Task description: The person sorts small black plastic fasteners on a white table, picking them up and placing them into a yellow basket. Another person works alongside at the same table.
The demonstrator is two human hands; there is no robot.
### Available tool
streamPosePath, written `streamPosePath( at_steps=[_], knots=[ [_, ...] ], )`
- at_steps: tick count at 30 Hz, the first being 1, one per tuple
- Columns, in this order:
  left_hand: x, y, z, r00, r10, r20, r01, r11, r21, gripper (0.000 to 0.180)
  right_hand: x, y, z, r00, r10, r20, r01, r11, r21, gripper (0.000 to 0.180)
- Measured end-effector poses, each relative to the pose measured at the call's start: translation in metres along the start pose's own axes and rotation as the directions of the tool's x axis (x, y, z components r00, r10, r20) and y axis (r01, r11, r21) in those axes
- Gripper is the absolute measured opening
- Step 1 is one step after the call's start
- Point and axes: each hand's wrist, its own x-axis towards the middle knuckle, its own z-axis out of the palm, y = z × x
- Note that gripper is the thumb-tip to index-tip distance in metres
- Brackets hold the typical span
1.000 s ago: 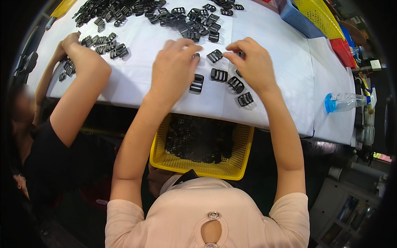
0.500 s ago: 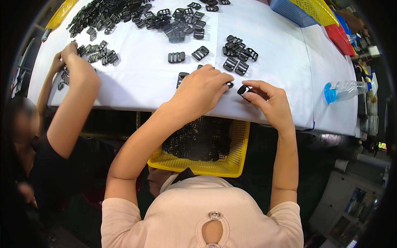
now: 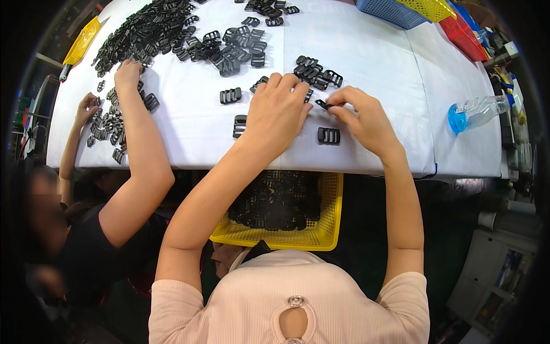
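The right hand (image 3: 366,117) pinches a small black plastic buckle piece (image 3: 322,104) between thumb and fingertips, at the centre of the frame. The left hand (image 3: 279,112) lies palm down just beside it, fingers spread and slack over more black buckles; whether it grips one underneath cannot be told. Just below the right hand a finished black slotted buckle (image 3: 329,135) lies on the white-covered worktop (image 3: 372,63).

Compared with half a second ago, both hands sit higher on the worktop, nearer the small cluster of black buckles (image 3: 312,70) above them, and the left hand has flattened.

Below the worktop edge, a yellow plastic mesh basket (image 3: 327,229) holds a heap of black buckles. At the upper right, blue, yellow and red baskets (image 3: 452,23) are cut off by the frame, their contents unseen. A clear bottle with blue liquid (image 3: 472,112) lies on its side at the right.

At the left, another person's hand (image 3: 127,74) reaches into a large pile of black buckles (image 3: 143,34); their other hand (image 3: 87,108) is partly hidden at the worktop's edge.
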Motion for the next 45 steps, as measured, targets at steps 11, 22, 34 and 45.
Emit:
streamPosePath(
  at_steps=[11,22,34,45],
  knots=[
    [0.0,0.004,-0.012,0.931,-0.145,0.334,0.202,0.969,-0.142,0.028,0.003,-0.007,-0.027,0.892,0.436,0.115,-0.397,0.88,-0.26,0.015],
    [0.047,-0.029,0.01,0.972,0.089,0.219,-0.056,0.987,-0.153,0.035,0.026,0.022,-0.003,0.964,0.259,-0.056,-0.262,0.964,-0.053,0.021],
    [0.061,-0.039,-0.001,0.958,-0.161,0.239,0.245,0.891,-0.383,0.02,0.023,0.043,-0.035,0.843,0.525,0.118,-0.538,0.824,0.18,0.019],
    [0.037,-0.05,0.001,0.983,-0.179,-0.043,0.182,0.981,0.065,0.016,0.072,0.019,0.013,0.996,0.056,-0.076,-0.068,0.986,-0.155,0.024]
  ],
)
